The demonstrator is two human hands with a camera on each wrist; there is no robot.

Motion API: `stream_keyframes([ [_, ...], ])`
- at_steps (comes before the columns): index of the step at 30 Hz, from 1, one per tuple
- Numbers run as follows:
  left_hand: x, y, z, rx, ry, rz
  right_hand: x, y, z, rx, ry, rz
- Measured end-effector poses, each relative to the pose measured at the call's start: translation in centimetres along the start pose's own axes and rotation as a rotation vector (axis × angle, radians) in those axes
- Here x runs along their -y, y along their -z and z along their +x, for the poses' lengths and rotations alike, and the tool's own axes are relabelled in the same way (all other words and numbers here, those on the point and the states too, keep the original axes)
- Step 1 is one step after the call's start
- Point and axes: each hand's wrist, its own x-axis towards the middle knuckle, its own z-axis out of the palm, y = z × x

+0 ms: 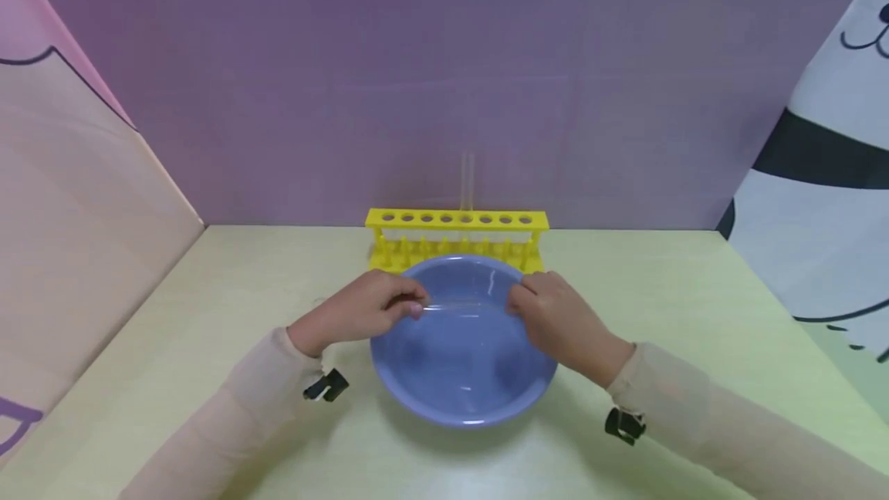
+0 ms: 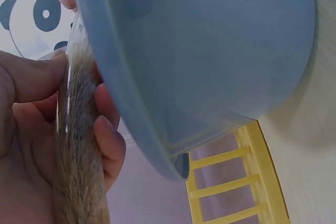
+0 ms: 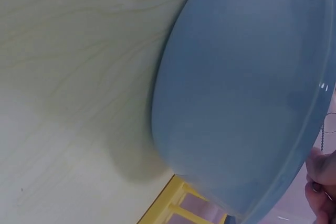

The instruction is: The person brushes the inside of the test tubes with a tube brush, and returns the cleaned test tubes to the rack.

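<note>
Over the blue basin (image 1: 464, 365), my left hand (image 1: 364, 307) grips a clear glass test tube (image 1: 454, 307), which lies level across the basin. Brown bristles of a test tube brush (image 2: 79, 150) show inside the tube in the left wrist view, where thumb and fingers wrap around the glass. My right hand (image 1: 566, 322) is at the basin's right rim with its fingers curled. In the right wrist view its fingertips pinch the brush's thin metal handle, and a twisted wire (image 3: 322, 139) with a loop shows above them. The brush is barely visible in the head view.
Behind the basin stands a yellow test tube rack (image 1: 454, 219) with a row of holes and pegs. One clear tube (image 1: 467, 180) sticks up from it. The pale wooden table (image 1: 278, 268) ends at a purple back panel (image 1: 444, 83), with printed side panels left and right.
</note>
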Motion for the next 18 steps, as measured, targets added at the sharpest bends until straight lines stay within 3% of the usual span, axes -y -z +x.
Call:
stream_keyframes([
  [18, -0.09, -0.17, -0.07, -0.036, -0.025, -0.017, 0.27, 0.01, 0.52, 0.118, -0.053, 0.080],
])
